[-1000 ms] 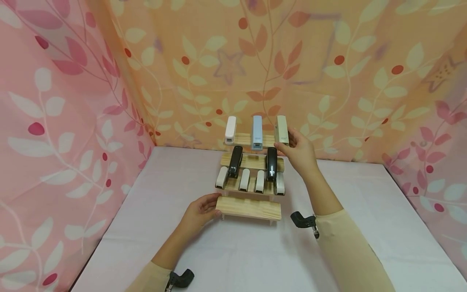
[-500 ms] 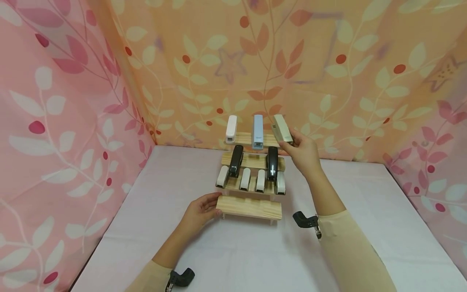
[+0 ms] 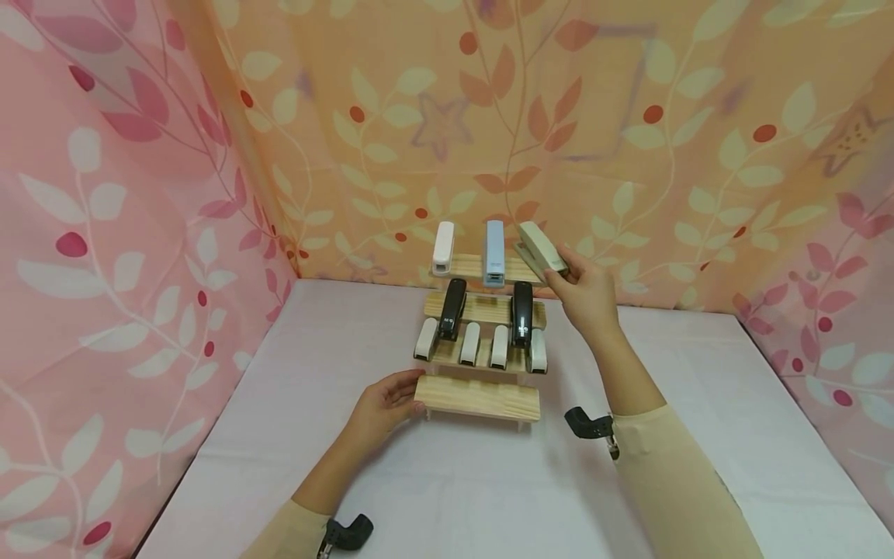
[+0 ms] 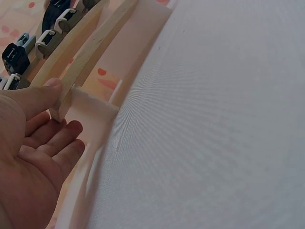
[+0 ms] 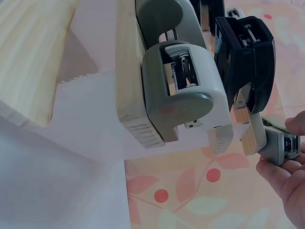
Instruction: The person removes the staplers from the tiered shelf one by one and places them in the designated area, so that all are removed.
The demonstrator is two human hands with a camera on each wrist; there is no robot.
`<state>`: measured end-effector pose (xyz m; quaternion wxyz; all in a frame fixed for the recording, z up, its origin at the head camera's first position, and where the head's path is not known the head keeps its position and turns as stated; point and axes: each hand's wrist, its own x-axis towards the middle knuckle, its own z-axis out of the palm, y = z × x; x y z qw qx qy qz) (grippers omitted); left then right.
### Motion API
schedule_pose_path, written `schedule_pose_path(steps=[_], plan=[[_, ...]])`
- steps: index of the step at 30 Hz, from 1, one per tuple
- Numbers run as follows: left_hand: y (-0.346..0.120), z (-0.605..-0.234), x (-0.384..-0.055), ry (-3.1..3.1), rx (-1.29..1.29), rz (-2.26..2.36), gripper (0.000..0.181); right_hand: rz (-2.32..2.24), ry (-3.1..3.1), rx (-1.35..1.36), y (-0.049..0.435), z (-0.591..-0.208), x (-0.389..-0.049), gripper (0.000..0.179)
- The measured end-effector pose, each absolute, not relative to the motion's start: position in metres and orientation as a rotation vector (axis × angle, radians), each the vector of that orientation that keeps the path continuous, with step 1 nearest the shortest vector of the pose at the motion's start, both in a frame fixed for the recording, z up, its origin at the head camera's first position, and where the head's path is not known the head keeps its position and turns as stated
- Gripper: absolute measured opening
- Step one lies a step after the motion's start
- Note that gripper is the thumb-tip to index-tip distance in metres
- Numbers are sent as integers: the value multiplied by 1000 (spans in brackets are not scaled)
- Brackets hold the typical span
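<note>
The green stapler (image 3: 543, 248) is at the right end of the top step (image 3: 466, 266) of a tiered wooden stand (image 3: 486, 308), lying askew, its far end pointing away to the left. The right hand (image 3: 588, 299) has it by the near end, the fingers closed on it with the thumb opposite. Whether its base bears on the wood or hangs just above cannot be told.

It should feel rather heavy for its size, since metal-looking works show in its end in the right wrist view. The shell looks stiff and smooth, so a dry, loose hold could slip; it seems sturdy rather than fragile. It is probably hinged, so a squeeze from top to base may flex it, while a pinch across the flanks should hold steadier. Gripped at one end, its far end may dip or swing toward the blue stapler (image 3: 494, 252) beside it; a hold nearer the middle would balance better.

The left hand (image 3: 380, 404) pinches the left end of the bottom step (image 3: 482, 397), its other fingers loosely bent. That plank looks rigid and light, and its end gives a good hold for steadying. A hard push there could jar the black stapler (image 3: 452, 309) and its neighbours above.
</note>
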<state>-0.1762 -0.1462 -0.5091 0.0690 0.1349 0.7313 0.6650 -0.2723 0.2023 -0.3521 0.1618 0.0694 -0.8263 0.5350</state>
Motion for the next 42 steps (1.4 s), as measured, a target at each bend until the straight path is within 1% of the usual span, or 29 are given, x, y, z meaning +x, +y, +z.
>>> schedule_pose_path(steps=[6, 14, 20, 31, 42], plan=[[-145, -510, -176, 2195, 426, 2005, 58, 1468, -2336, 191, 208, -353, -262, 56], [-144, -508, -176, 2204, 393, 2002, 58, 1453, -2267, 155, 217, -351, -244, 53], [-145, -511, -177, 2209, 407, 2008, 58, 1512, -2203, 118, 225, -352, -227, 53], [-147, -512, -179, 2226, 408, 1993, 59, 1517, -2131, 23, 243, -372, -201, 52], [-146, -511, -177, 2218, 392, 1991, 58, 1531, -2113, -10, 246, -398, -192, 54]])
